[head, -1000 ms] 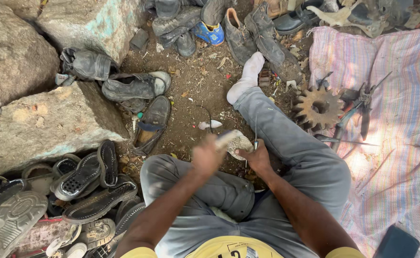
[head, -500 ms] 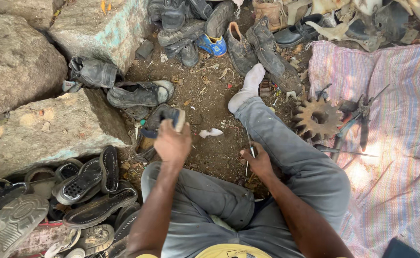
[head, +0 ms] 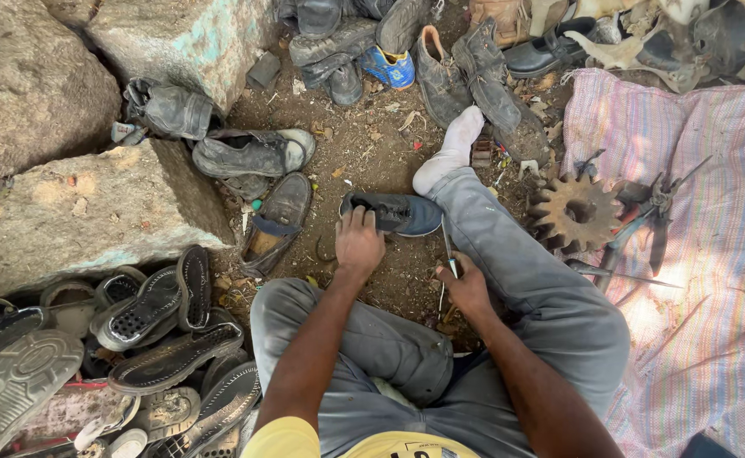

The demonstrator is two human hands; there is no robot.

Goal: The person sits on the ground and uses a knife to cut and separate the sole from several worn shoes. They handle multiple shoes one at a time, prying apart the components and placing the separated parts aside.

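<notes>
Left hand (head: 359, 243) grips the heel end of a dark blue-grey shoe (head: 398, 213), fingers curled over its rim; the shoe lies on its sole on the bare dirt, toe pointing to the person's right, just beside the outstretched right leg. Right hand (head: 465, 284) is closed around a thin metal tool (head: 447, 246), its slim shaft sticking up and forward from the fist, close to the shoe's toe end but apart from it; tool tip too small to make out. Person sits on the ground in grey trousers, white sock (head: 450, 153) at the end of the extended leg. To the left: large rough stones (head: 92, 212) and a heap of worn sandals and soles (head: 160, 331). A brown loafer (head: 277, 219) lies just left of the held shoe. More old shoes and boots lie piled along the top edge. To the right, a striped cloth (head: 711, 254) carries a rusty toothed gear wheel (head: 577, 212) and pliers (head: 652, 222).
</notes>
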